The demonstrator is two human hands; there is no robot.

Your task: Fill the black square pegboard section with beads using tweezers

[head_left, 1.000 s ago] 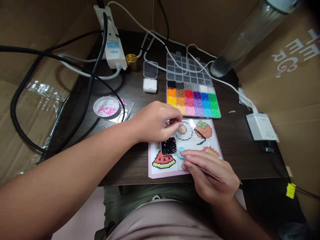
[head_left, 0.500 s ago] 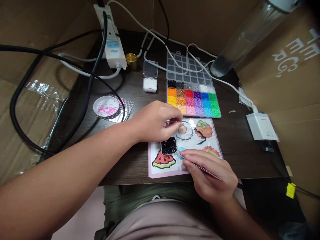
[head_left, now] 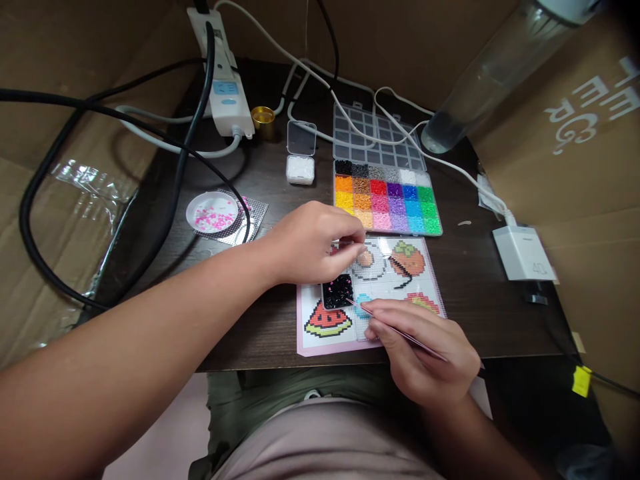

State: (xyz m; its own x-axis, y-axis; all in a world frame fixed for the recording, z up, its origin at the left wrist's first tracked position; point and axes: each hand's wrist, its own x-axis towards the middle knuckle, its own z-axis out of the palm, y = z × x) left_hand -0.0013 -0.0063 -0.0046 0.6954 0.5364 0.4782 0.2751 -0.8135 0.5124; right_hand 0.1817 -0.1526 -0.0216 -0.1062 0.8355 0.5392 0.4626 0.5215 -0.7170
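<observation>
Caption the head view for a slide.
Right hand holds tweezers at a box of mostly black beads; watermelon pattern nearby.

1. We are in a makeshift craft nook; whether home or workshop, we cannot tell.
2. We see an open bead case (head_left: 395, 155) on a dark table (head_left: 475, 293).
3. Right of the bead case, lettered cardboard (head_left: 585, 193) walls us in.
4. Left of the bead case, we see a power strip (head_left: 231, 112).

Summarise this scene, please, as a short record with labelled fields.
Right hand: holds slim pink tweezers, tips at a small square plastic box
Left hand: curled in a pinch; grasp unclear
Box contents: glossy black beads, a few pink
Beneath box: pink-edged white sheet with pixel pictures
Beyond sheet: open clear plastic case of multicoloured beads
Left side: round white dish, pink beads
</observation>
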